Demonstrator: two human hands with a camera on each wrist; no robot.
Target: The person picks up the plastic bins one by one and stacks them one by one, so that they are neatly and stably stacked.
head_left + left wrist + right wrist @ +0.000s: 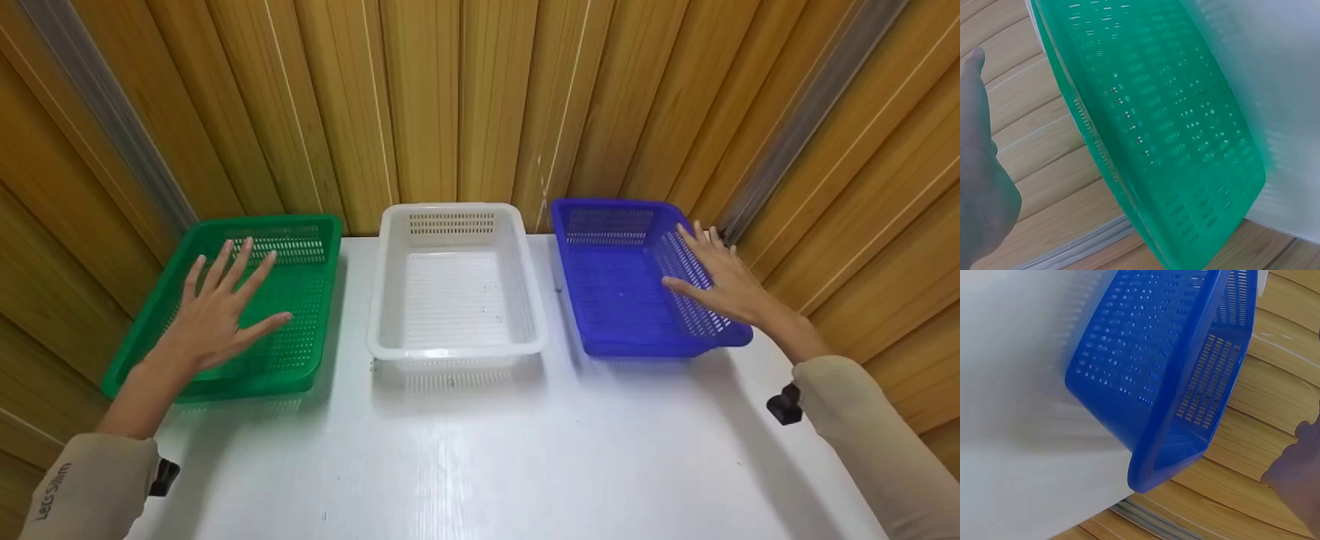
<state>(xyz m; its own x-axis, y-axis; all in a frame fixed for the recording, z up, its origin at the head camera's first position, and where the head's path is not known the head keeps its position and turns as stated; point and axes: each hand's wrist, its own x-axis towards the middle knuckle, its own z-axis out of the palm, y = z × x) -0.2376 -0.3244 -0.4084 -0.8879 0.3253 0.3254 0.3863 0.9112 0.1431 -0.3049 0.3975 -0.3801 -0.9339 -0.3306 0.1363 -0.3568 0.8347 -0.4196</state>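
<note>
With fingers spread and palm down, my left hand [214, 319] hovers over the green basket [322, 300] at the left, holding nothing. At the right, my right hand [724, 281] is held out over the right side of the blue basket [622, 341], fingers extended and grasping nothing. Between these two stands a white basket [454, 352], with no hand near it. In the left wrist view the green basket [1174, 112] fills the middle, the left hand [982, 169] apart from its rim. The right wrist view has the blue basket [1129, 354] and part of the right hand [1300, 467].
All three baskets stand in a row on a white table [450, 465], toward its back edge. Wood-patterned panel walls [480, 97] rise behind and on both sides, with grey corner strips [817, 112]. Black clips [785, 405] sit at the sleeve cuffs.
</note>
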